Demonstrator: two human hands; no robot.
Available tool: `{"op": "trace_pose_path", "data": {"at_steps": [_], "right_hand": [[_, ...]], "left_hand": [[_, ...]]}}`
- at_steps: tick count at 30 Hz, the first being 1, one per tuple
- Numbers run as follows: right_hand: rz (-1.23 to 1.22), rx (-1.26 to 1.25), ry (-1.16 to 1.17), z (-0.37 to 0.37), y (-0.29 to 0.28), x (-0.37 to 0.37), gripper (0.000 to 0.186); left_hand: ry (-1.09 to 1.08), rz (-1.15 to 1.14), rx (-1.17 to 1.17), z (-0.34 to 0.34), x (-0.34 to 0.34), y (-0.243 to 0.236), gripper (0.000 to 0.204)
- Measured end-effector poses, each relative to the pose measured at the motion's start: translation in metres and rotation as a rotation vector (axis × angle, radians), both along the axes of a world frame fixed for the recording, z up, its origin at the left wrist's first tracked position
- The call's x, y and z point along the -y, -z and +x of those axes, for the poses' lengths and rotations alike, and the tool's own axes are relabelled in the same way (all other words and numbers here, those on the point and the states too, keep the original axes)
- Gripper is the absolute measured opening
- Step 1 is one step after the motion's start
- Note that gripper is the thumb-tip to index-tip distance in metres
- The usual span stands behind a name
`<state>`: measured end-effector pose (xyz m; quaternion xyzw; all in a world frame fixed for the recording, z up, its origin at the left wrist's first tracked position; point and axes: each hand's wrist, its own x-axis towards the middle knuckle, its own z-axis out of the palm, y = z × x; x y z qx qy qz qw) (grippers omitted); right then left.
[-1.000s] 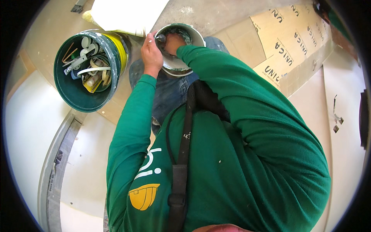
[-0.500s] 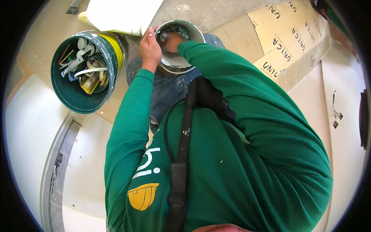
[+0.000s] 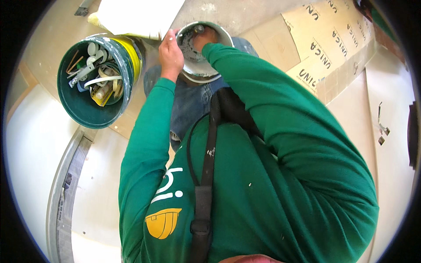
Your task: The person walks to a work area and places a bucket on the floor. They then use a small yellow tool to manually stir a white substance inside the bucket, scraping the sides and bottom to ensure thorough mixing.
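Observation:
A bucket with a pale inner wall smeared with dark residue stands at my knees, tilted so that I look into it. My left hand grips its left rim, with the fingertips partly hidden behind the edge. Inside the bucket my right hand is closed around a tool whose rounded, greyish end shows by the fingers. The rest of that tool is hidden, so its kind cannot be made out.
Left of me, a dark green bucket holds several tools and scraps, with a yellow band beside it. A white sheet-like thing lies beyond. Printed cardboard covers floor at the right. A metal track runs at the lower left.
My right hand has moved up and slightly right inside the bucket, and the tool's rounded end now shows near the far rim. My left hand keeps its place.

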<state>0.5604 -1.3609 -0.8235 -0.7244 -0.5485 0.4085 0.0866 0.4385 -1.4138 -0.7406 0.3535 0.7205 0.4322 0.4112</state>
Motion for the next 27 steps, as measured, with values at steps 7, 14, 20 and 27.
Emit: {"op": "trace_pose_path", "data": {"at_steps": [7, 14, 20, 27], "right_hand": [[0.084, 0.114, -0.163, -0.020, 0.033, 0.021, 0.037], [0.035, 0.127, -0.059, -0.013, 0.029, 0.014, 0.046], [0.012, 0.198, -0.198, -0.019, 0.102, 0.022, 0.054], [0.062, 0.025, 0.212, -0.016, 0.011, 0.015, 0.034]], "left_hand": [[0.038, 0.065, 0.091, 0.006, -0.003, -0.003, 0.053], [-0.017, 0.034, 0.052, -0.005, 0.007, -0.002, 0.052], [0.019, 0.093, 0.063, 0.002, -0.002, 0.004, 0.051], [-0.002, 0.044, 0.060, -0.002, 0.002, 0.005, 0.053]]}}
